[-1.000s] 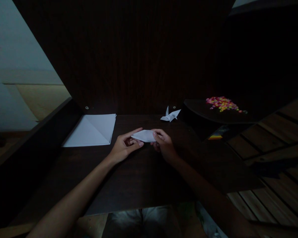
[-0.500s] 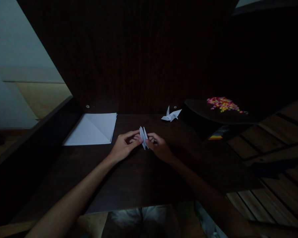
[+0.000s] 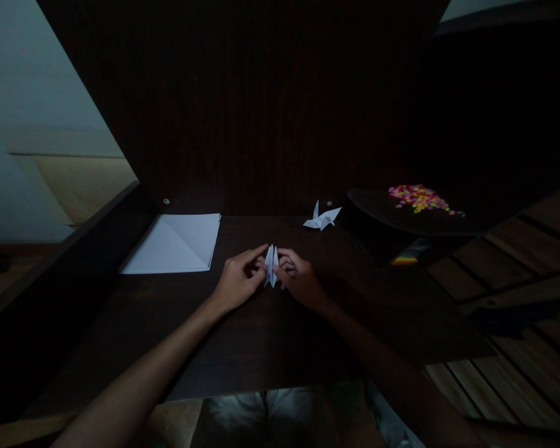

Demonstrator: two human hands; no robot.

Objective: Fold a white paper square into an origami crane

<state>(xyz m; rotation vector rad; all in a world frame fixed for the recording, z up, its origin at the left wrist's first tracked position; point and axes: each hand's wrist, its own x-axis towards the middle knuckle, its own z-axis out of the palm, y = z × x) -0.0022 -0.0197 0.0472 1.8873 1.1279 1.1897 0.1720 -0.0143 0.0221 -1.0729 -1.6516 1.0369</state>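
Between my two hands, just above the dark wooden desk (image 3: 242,336), is a small piece of folded white paper (image 3: 271,267) with narrow pointed layers. My left hand (image 3: 239,274) pinches its left side between thumb and fingers. On the right side, my right hand (image 3: 298,277) grips it the same way, with the fingers curled behind. Some fingertips are hidden by the paper and the dim light. Beyond my right hand, a finished-looking white paper crane (image 3: 323,218) sits near the back panel.
A stack of white paper sheets (image 3: 172,242), the top one creased diagonally, lies at the back left. To the right, a raised dark shelf (image 3: 368,202) carries a pile of small colourful pieces (image 3: 422,198). A low side wall (image 3: 74,249) borders the desk's left.
The folded paper has turned slightly more upright and sits a little lower, its layers standing apart in a narrow V. Both hands keep their hold; my left fingers have shifted a little.
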